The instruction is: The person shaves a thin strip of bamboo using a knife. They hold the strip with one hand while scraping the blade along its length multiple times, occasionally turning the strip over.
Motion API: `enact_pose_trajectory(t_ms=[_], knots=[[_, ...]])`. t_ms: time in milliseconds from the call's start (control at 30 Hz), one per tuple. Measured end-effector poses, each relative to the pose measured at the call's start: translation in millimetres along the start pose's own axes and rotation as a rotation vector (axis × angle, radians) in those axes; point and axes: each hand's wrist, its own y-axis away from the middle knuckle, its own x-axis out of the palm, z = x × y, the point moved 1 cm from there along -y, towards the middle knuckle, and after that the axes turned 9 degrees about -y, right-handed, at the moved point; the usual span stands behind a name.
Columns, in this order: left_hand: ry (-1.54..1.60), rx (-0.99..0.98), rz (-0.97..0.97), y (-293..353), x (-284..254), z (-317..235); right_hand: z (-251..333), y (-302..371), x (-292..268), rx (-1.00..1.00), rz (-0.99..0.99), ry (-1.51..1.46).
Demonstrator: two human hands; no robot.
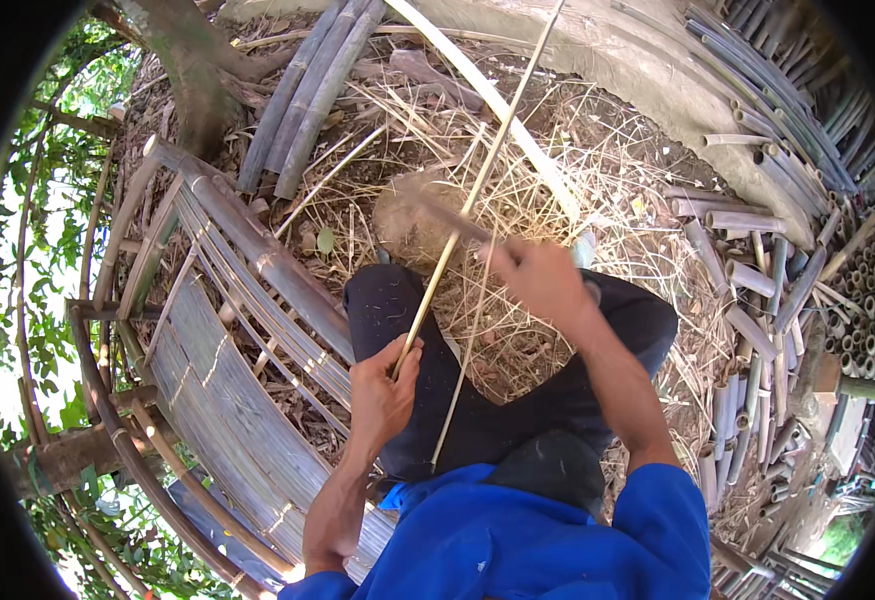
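Observation:
My left hand (pixel 382 388) is closed around the lower part of a long, narrow bamboo strip (pixel 444 258), above my left thigh. The strip slants up and away past the top of the view. My right hand (pixel 545 285) grips a knife (pixel 457 218); its handle is covered by my fingers. The dark blade points left, crosses the strip and is smeared by motion toward its tip. A thinner sliver (pixel 465 360) runs from near the knife down to my lap.
Pale shavings (pixel 607 250) litter the ground ahead. A wide, light bamboo slat (pixel 497 105) lies beyond the strip. On the left stands a bamboo bench (pixel 247 420), near grey bamboo poles (pixel 307 100). Cut bamboo pieces (pixel 747 220) and stacked tubes (pixel 869 335) lie to the right.

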Motion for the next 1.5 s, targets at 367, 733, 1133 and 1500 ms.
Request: enact_pose_trajectory(t_ms=[367,733,1133,1500], knots=[[-0.081,-0.064,0.064,15,-19,8,-4,-2,22,-0.134,0.02,0.197],[-0.166,-0.086,0.028,78,-38,45,-24,-24,-25,-0.027,0.056,0.181],[-0.072,-0.091,0.101,156,-75,36,-185,-144,-232,0.264,-0.754,0.216],[0.331,-0.224,0.216,16,-14,0,-6,15,23,-0.129,-0.013,-0.068]])
